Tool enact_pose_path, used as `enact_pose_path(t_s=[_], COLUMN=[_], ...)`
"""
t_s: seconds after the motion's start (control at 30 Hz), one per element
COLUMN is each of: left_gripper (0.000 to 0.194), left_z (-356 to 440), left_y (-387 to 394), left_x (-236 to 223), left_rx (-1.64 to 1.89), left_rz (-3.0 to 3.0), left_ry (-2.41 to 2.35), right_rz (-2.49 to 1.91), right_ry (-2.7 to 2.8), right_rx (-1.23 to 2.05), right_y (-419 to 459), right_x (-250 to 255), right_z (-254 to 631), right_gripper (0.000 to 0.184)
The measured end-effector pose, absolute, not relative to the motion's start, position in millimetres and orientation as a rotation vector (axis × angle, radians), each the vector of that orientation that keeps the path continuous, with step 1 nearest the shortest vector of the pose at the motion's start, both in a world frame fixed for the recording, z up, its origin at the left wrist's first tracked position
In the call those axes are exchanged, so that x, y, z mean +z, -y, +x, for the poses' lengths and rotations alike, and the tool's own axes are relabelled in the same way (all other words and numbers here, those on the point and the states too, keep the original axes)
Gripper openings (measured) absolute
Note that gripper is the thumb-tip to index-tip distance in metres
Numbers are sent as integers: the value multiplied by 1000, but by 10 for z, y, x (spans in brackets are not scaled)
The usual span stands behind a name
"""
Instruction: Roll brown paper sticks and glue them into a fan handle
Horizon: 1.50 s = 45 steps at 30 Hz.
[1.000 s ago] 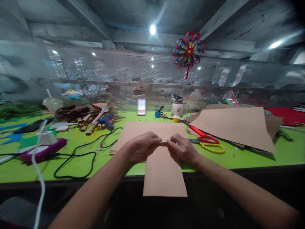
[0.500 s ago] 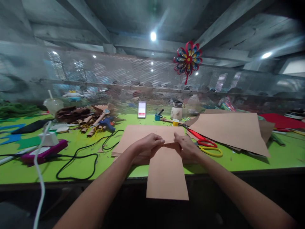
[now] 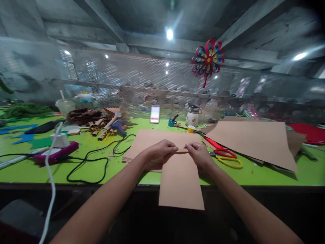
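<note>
A strip of brown kraft paper [image 3: 181, 183] hangs over the table's front edge, its far end folded into a narrow band between my hands. My left hand [image 3: 164, 149] pinches the left side of that fold. On the right side, my right hand [image 3: 199, 153] grips the same fold between thumb and fingers. Beneath both hands lies a stack of brown paper sheets [image 3: 144, 139]. Scissors with red and yellow handles [image 3: 225, 154] rest just right of my right hand.
Large brown sheets [image 3: 256, 140] cover the right side of the green table [image 3: 147, 179]. At left are a purple power strip [image 3: 57, 152], black cable [image 3: 87, 162], blue glue gun [image 3: 119, 128] and rolled paper pieces [image 3: 103, 133]. A phone [image 3: 154, 114], small yellow spool [image 3: 190, 129] and jug [image 3: 192, 117] stand behind.
My right hand has gone from a pointing finger on the paper to a pinch on the fold. The folded band now shows raised between both hands. The view has shifted slightly.
</note>
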<state>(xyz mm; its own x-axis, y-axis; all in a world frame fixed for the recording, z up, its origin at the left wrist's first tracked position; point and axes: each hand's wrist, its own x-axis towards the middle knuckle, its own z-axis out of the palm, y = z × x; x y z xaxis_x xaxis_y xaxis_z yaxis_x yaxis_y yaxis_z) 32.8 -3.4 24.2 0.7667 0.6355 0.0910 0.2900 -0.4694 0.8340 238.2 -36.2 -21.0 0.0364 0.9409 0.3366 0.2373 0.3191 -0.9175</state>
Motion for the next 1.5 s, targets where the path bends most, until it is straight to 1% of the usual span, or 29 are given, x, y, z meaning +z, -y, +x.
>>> enact_pose_path(t_s=[0.2, 0.33, 0.43, 0.57, 0.63, 0.73, 0.83, 1.0, 1.07, 1.13, 1.23, 1.33, 1.5], left_gripper=[38, 38, 39, 37, 34, 30, 28, 31, 32, 31, 28, 25, 28], left_z=[354, 360, 370, 391, 400, 410, 421, 435, 436, 438, 445, 455, 476], left_y=[137, 150, 137, 116, 104, 79, 49, 13, 8, 11, 33, 60, 106], left_x=[186, 233, 281, 273, 252, 227, 207, 169, 157, 145, 129, 133, 205], left_rx=[497, 454, 496, 602, 629, 668, 678, 684, 694, 695, 692, 691, 714], left_rz=[1709, 1763, 1881, 1942, 1953, 2017, 2078, 2133, 2160, 2158, 2108, 2074, 2053], left_ry=[-658, -646, -636, -679, -687, -714, -696, -639, -651, -668, -690, -703, -747], right_rz=[-1197, -1175, -1128, -1168, -1199, -1188, -1151, -1173, -1180, -1187, -1175, -1186, -1203], right_ry=[1607, 1659, 1562, 1304, 1214, 1212, 1209, 1188, 1260, 1356, 1428, 1451, 1418], right_rx=[476, 400, 540, 813, 878, 894, 837, 709, 634, 511, 371, 346, 363], right_y=[423, 439, 411, 411, 433, 463, 463, 426, 428, 437, 436, 411, 397], right_x=[-173, -159, -137, -90, -79, -83, -98, -110, -101, -92, -106, -152, -182], right_z=[2398, 2400, 2404, 2413, 2415, 2409, 2403, 2434, 2445, 2445, 2436, 2433, 2424], right_gripper=[29, 29, 37, 57, 59, 55, 52, 61, 61, 57, 46, 42, 47])
